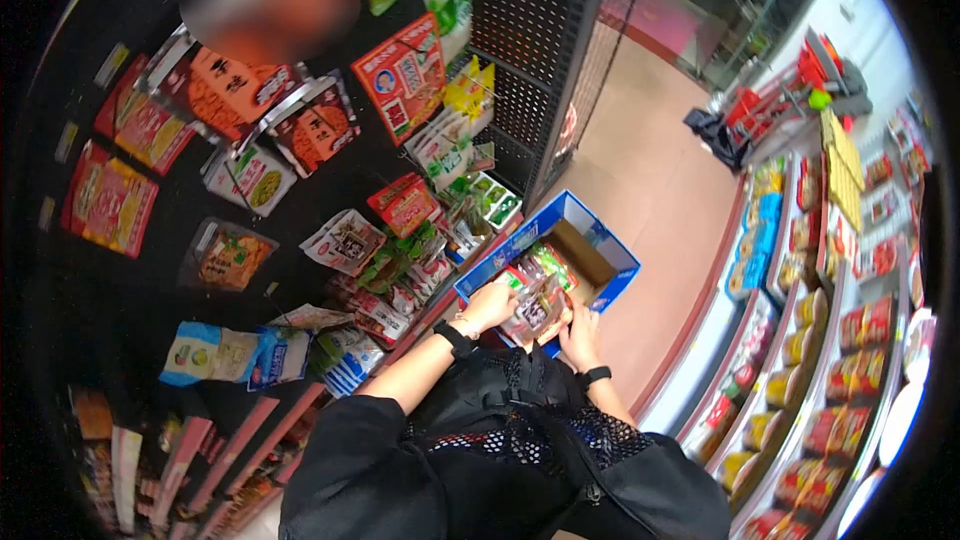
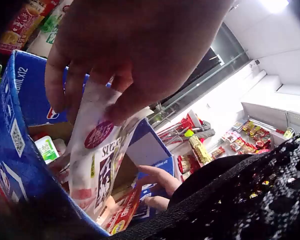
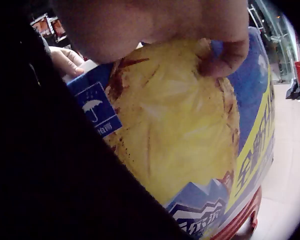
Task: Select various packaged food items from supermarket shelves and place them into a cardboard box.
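My left hand [image 1: 488, 305] pinches the top of a clear plastic food packet [image 2: 97, 150] with dark printing and "SUGAR" on it. The packet stands upright, its lower part down in a blue cardboard box [image 1: 600, 225]. My right hand [image 1: 580, 338] grips the box's near right rim. In the right wrist view, one fingertip presses the outer wall, printed with a big yellow fruit slice [image 3: 175, 125]. Other fingers [image 2: 162, 181] of that hand reach over the rim by a red packet [image 2: 125, 210]. A white-and-green pack [image 2: 47, 149] also sits in the box.
To the left, a black rack [image 1: 160, 290] has hanging food packets, including a red one [image 1: 402, 75]. Shelves of packaged goods [image 1: 840, 370] line the right side. Between them runs the aisle floor [image 1: 650, 160], with a red cart [image 1: 775, 110] farther off.
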Tool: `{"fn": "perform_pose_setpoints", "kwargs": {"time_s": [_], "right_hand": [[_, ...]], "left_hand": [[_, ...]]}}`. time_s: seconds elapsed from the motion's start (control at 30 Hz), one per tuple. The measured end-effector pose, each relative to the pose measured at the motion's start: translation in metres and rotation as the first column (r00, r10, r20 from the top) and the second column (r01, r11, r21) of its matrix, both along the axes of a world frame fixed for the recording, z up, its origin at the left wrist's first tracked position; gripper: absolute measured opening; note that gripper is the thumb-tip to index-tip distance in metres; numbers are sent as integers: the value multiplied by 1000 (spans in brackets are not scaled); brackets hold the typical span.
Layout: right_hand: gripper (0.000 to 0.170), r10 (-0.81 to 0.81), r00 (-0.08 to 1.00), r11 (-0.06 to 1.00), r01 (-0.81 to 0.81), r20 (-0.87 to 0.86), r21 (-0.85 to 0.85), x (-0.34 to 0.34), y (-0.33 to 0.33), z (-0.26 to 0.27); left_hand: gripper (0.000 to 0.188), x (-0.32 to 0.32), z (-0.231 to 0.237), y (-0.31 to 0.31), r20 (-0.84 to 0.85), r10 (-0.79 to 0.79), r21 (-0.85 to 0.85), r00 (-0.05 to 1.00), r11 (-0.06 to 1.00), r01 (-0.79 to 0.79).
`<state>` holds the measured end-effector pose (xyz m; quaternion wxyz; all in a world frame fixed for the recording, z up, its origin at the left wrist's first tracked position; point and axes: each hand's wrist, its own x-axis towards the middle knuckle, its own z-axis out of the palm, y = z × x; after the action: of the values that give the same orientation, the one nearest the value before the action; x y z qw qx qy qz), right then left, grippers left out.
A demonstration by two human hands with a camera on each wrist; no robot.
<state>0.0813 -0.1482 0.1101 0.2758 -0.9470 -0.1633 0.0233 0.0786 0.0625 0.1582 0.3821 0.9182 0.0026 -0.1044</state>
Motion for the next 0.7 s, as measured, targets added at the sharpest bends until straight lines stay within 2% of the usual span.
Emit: {"fn": "perform_pose_setpoints", "kwargs": {"time_s": [0.03, 0.1, 0.13, 0.17, 0.23, 0.27, 0.3, 0.33, 0.37, 0.43, 0.47, 0.5, 0.53, 0.57, 0.63, 0.67, 0.7], "right_hand": [[49, -9, 1000, 1000, 10, 19, -29, 0, 1, -3], [47, -14, 1000, 999, 14, 15, -51, 0, 3, -5], [47, -31, 999, 998, 31, -12, -49, -1, 6, -2], [46, -33, 999, 999, 33, 2, -36, -1, 5, -9], [44, -24, 1000, 999, 23, -5, -46, 0, 5, -10], [40, -29, 1000, 999, 29, 12, -24, -1, 6, -8], [37, -40, 999, 999, 40, 13, -19, -1, 7, -6], [35, -44, 999, 999, 44, 7, -9, -1, 9, -2], [34, -51, 999, 999, 51, 2, -1, -2, 10, 0], [33, -54, 999, 999, 54, 1, 2, -1, 10, -4], [33, -64, 998, 998, 64, 0, 4, -1, 9, -6], [33, -64, 998, 998, 64, 2, 7, -1, 9, -8], [32, -60, 998, 998, 60, 13, 3, -1, 8, -9], [31, -58, 998, 998, 58, 25, -2, -1, 8, -10], [31, -63, 998, 998, 62, 31, 8, -1, 8, -11], [31, -65, 997, 998, 65, 33, 15, -1, 8, -10], [31, -75, 997, 997, 74, 36, 14, -1, 7, -12]], "left_hand": [[23, 1, -7, 4, -109, -13, -2, 994, 1000, 13], [31, -2, -21, 16, 79, -27, -3, 997, 1000, 27], [37, -6, -17, 22, 41, 33, -66, 999, 997, -30], [37, -6, -21, 30, 107, 101, -149, 989, 985, -84], [34, -11, -10, 53, 356, 282, -201, 891, 954, -221], [32, -11, 0, 71, 301, 355, -211, 885, 930, -302], [29, -14, -3, 90, 449, 449, -183, 773, 893, -412], [28, -19, 4, 109, 514, 532, -148, 673, 828, -541], [28, -22, -8, 137, 557, 577, -65, 597, 747, -662], [40, -29, 1, 179, 499, 667, 31, 553, 624, -780], [49, -32, -3, 195, 556, 656, 193, 511, 496, -847], [55, -39, -6, 214, 467, 675, 258, 572, 514, -818], [58, -39, 1, 223, 281, 787, 326, 550, 461, -826], [64, -39, -10, 236, 240, 800, 396, 550, 436, -808], [67, -39, -1, 241, 93, 823, 492, 560, 451, -745], [67, -37, 4, 243, 95, 819, 489, 566, 457, -743], [66, -36, 19, 241, 4, 827, 569, 562, 460, -682]]}}
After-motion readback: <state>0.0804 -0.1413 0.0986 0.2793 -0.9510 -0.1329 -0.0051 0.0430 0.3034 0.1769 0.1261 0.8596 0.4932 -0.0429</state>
